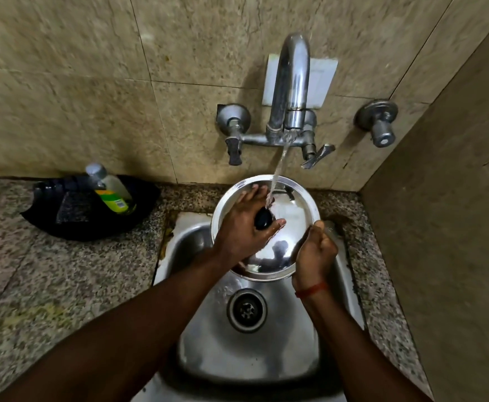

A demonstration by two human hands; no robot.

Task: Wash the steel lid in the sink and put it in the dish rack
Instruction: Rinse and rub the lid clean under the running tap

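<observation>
The round steel lid (292, 216) with a black knob (263, 219) is held tilted over the back of the steel sink (208, 338). Water runs from the tap (292, 82) onto the lid beside the knob. My left hand (243, 227) lies flat on the lid's top, fingers spread around the knob. My right hand (315, 253) grips the lid's right rim with closed fingers. No dish rack is in view.
A black tray (48, 224) on the granite counter at the left holds a dish soap bottle (112, 190) and a scrub pad (72, 210). The sink drain (246, 309) lies below the lid. A wall stands close on the right.
</observation>
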